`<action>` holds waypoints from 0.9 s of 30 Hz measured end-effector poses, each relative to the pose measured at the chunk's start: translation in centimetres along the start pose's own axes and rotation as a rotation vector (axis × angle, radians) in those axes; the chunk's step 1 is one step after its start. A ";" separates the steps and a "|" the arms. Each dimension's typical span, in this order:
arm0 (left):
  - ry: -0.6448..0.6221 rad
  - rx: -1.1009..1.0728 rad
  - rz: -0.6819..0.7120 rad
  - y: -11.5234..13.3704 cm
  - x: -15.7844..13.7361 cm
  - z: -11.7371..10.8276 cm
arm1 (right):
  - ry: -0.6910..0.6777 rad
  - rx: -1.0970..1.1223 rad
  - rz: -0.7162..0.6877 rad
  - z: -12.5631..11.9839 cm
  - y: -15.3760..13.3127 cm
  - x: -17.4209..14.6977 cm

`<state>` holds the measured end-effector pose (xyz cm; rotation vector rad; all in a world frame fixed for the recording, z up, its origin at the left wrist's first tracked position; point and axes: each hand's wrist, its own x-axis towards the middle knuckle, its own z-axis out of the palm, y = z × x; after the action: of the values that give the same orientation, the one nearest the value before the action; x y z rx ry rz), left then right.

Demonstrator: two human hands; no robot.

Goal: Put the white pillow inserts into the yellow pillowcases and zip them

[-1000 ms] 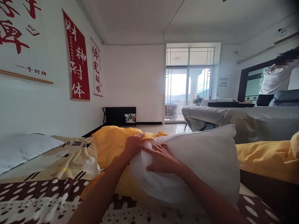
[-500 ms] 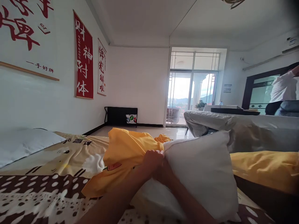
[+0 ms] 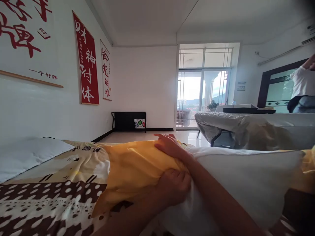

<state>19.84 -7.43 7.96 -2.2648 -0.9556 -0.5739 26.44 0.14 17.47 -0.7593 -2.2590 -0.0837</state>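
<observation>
A yellow pillowcase (image 3: 134, 164) lies spread on the patterned bedding, its opening toward a white pillow (image 3: 248, 180) on the right. The pillow's left end meets the opening; how far inside it reaches is hidden by my hands. My left hand (image 3: 176, 184) is closed around the near edge of the opening, knuckles up. Across the far edge rests my right hand (image 3: 168, 145), its fingers stretched out to the left and partly apart. Its thumb is hidden.
Patterned bedding (image 3: 59, 196) spreads beneath, with another white pillow (image 3: 31, 155) at left. More yellow cloth (image 3: 308, 160) is at far right. Beyond stands a plastic-covered table (image 3: 246, 126), with a person (image 3: 305, 85) behind it. A black folded frame (image 3: 126, 121) leans by the wall.
My hands have moved apart, the right to the far edge and the left nearer me. The pillowcase is spread flatter, and the white pillow lies lower and extends farther right.
</observation>
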 end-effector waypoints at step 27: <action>0.716 -1.021 -1.079 -18.0 -9.3 -6.1 | 0.116 0.030 0.176 -2.7 6.3 0.0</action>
<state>-0.54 -6.03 13.40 -1.6846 -1.6282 -2.5817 31.59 4.58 18.39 -0.9098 -2.0714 -0.0096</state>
